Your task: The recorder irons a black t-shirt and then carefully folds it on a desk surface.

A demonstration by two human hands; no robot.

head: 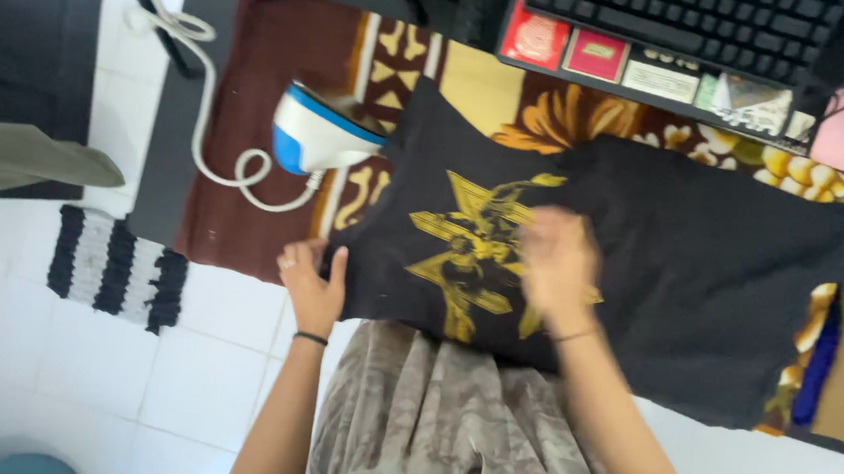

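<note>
Shirt (701, 259), black with a yellow print (476, 256), lies spread across a patterned blanket (286, 56) on the desk (163, 146), its printed part at the near left edge. Our left hand (313, 284) pinches the near left edge of the cloth, thumb on top and fingers curled under, so that grip is closed on the fabric. Our right hand (555, 263) rests flat on the print with fingers spread; it is blurred, but it looks open and pressing down, holding nothing.

A white and blue iron (325, 129) stands just left of the shirt, on the blanket, with its white cord (208, 90) looping away to the far left. A keyboard (680, 17) sits at the far edge, and small cards (597, 55) lie just near it.

To smooth the cloth well, we judge it best to keep the left pinch firm as an anchor and sweep the flat right palm away from it, so that wrinkles run out toward the right side. We should keep the wrist well apart from the iron, which may be hot, and keep the cord off the fabric.
</note>
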